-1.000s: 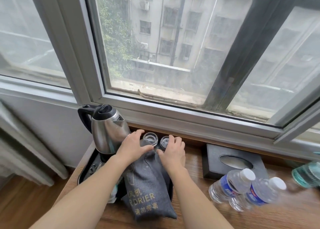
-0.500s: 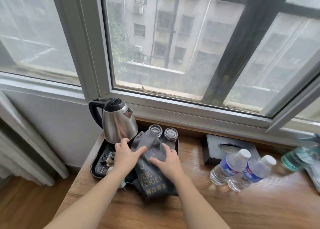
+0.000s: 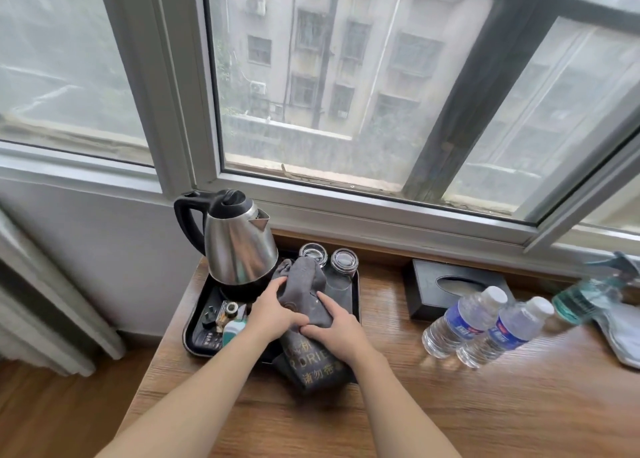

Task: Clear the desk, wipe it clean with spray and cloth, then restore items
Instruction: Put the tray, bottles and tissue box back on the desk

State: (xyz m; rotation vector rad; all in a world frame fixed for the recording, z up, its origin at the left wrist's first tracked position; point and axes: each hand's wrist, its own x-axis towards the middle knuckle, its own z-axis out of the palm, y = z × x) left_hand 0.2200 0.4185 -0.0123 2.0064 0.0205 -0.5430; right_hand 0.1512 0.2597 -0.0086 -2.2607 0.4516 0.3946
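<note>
My hands cover the middle of the grey pouch, so its gold print reads only in part. Pouch hides the tray's near right corner and the lower part of the glasses. Small items left in the tray: too small to identify. Spray bottle and cloth are blurred, cloth cut by right edge.

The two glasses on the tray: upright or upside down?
Upside down: both glasses show flat bases upward at the black tray's back edge.
</note>
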